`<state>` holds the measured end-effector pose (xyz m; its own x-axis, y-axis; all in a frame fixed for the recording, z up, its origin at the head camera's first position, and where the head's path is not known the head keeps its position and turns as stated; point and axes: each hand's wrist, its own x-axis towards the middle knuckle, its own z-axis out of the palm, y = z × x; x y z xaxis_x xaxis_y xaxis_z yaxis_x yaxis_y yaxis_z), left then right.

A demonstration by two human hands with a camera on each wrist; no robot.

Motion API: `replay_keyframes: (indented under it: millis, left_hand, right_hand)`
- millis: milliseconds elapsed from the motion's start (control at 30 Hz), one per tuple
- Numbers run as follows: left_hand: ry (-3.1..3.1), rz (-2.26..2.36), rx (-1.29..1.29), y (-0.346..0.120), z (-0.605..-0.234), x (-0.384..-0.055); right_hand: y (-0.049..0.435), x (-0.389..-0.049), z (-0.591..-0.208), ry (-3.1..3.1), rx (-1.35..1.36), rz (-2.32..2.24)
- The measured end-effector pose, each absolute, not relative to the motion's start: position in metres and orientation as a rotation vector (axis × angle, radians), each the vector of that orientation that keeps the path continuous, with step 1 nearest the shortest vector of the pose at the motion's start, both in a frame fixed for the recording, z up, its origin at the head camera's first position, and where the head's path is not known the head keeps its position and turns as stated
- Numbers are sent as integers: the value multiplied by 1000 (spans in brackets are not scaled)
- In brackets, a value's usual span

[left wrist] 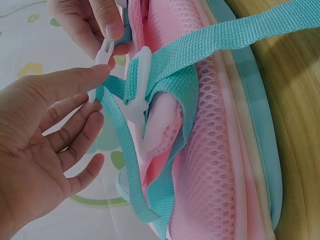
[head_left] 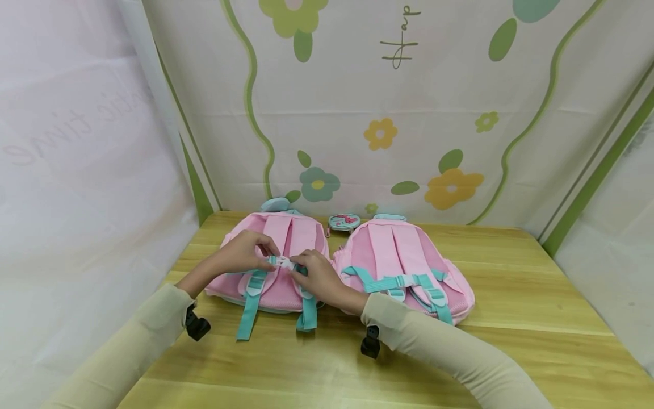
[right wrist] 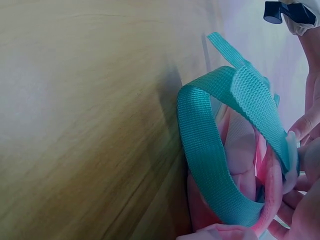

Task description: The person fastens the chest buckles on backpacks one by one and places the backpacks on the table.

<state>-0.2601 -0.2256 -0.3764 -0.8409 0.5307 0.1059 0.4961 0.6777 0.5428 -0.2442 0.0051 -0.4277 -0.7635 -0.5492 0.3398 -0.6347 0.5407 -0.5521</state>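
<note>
The left pink backpack point(head_left: 281, 296) lies with its shoulder straps facing up. Over its straps, both hands meet at a white plastic buckle point(head_left: 283, 262) on the teal chest strap. My left hand point(head_left: 247, 253) pinches the buckle's left side between thumb and fingers, seen closely in the left wrist view with the teal webbing point(left wrist: 120, 135) trailing below. From the other side my right hand point(head_left: 321, 278) pinches the buckle's right part; its fingers partly hide it. Whether the two halves are fully joined I cannot tell. A white strap adjuster point(left wrist: 140, 85) hangs beside the left hand.
A second pink backpack point(head_left: 460, 284) lies to the right, its teal chest strap joined by a white buckle point(head_left: 407, 280). A small round pouch point(head_left: 344, 221) sits behind, between the bags. Teal strap tails point(head_left: 248, 318) hang onto the wooden table point(head_left: 511, 352). Flowered cloth point(head_left: 409, 113) stands behind.
</note>
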Motion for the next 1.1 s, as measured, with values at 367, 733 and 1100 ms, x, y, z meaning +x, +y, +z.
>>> replay_keyframes:
  millis: [367, 733, 1100]
  left_hand:
    - [2803, 876, 910, -226, -373, -259]
    - [2821, 868, 971, -225, -374, -261]
    - [2811, 895, 1020, -224, -381, -261]
  right_hand:
    - [5, -245, -427, -2640, 1013, 1033]
    - [8, -246, -427, -2565, 1018, 792]
    - [13, -246, -427, -2446, 1089, 626]
